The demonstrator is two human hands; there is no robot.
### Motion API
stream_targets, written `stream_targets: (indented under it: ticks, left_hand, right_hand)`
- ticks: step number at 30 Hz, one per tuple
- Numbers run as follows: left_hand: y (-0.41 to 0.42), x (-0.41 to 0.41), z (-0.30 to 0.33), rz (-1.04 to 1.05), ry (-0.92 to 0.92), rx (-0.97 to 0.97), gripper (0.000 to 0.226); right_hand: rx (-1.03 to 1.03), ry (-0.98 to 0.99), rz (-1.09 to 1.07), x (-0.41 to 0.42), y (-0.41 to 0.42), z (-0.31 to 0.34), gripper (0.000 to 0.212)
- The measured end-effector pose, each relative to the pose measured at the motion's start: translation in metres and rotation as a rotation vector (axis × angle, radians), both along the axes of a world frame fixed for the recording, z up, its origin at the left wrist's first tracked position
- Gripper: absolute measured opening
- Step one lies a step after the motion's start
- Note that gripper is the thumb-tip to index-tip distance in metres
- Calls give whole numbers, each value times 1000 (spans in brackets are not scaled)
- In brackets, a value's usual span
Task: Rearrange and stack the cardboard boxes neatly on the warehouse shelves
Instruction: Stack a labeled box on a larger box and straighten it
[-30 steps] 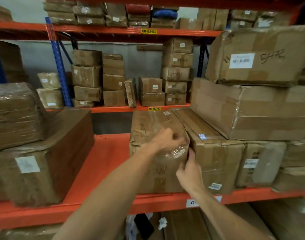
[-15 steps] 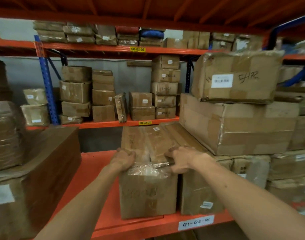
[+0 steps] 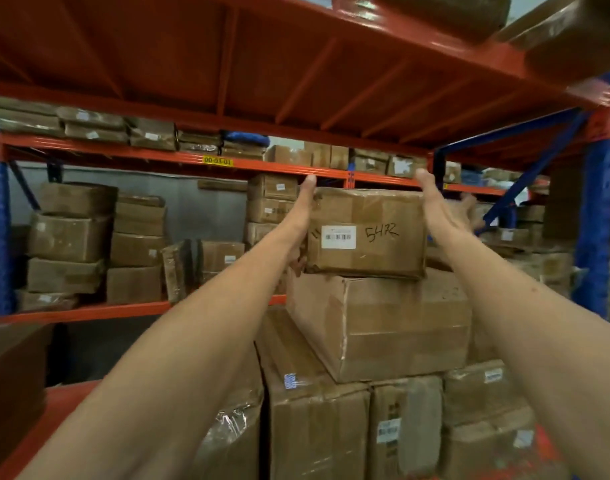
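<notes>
The top box (image 3: 365, 233), brown with a white barcode label and black handwriting, sits on a larger cardboard box (image 3: 383, 327) at the top of the stack on the right. My left hand (image 3: 301, 220) holds its left side, thumb straight up along the edge and fingers curled at the lower left corner. My right hand (image 3: 435, 209) lies against its right side with the thumb up and the fingers spread and blurred behind. A plastic-wrapped box (image 3: 234, 434) stands low between my forearms, beside a long box (image 3: 310, 410).
The orange shelf deck (image 3: 296, 71) hangs close above the stack. A blue upright (image 3: 597, 230) stands at the right. A dark brown box (image 3: 12, 375) sits at the left edge. The rear rack (image 3: 89, 311) holds several stacked boxes.
Both hands left the plastic-wrapped box on the lower shelf and rose to the sides of the labelled top box. The view tilted upward and moved closer.
</notes>
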State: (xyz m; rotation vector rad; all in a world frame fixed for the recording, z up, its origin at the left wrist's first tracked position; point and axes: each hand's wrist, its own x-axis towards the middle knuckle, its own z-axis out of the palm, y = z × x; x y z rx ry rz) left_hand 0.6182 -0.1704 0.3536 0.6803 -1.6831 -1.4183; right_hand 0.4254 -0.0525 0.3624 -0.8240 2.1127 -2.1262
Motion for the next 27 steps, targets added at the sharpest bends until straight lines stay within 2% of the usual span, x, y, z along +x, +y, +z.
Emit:
stream_targets:
  ticks: [1, 3, 5, 7, 10, 14, 16, 18, 23, 27]
  left_hand:
    - [2, -4, 12, 1, 18, 51, 81]
    - [6, -5, 24, 43, 19, 139, 72]
    - [7, -3, 26, 54, 34, 224, 65]
    - [1, -4, 24, 53, 21, 263, 64]
    - [-8, -6, 17, 47, 46, 307, 67]
    - [3, -3, 6, 22, 217, 267, 53]
    - [11, 9, 7, 53, 278, 236, 43]
    - [18, 31, 12, 76, 321, 208, 40]
    - [19, 103, 9, 269, 345, 178, 51]
    - [12, 132, -28, 271, 386, 346, 49]
  right_hand:
    - [22, -102, 122, -10, 0, 4, 116]
    - [52, -178, 317, -18, -5, 11, 114]
    - [105, -238, 396, -21, -13, 14, 109]
    - [139, -256, 451, -19, -20, 15, 90]
    - [46, -218, 485, -17, -28, 9, 56]
    - [-104, -233, 486, 1, -25, 3, 38]
    - [-173, -254, 522, 14, -25, 4, 36]
    - [-194, -269, 575, 33, -28, 6, 45]
    - [-132, -248, 688, 102, -46, -1, 71]
    - [-71, -186, 696, 131, -62, -10, 64]
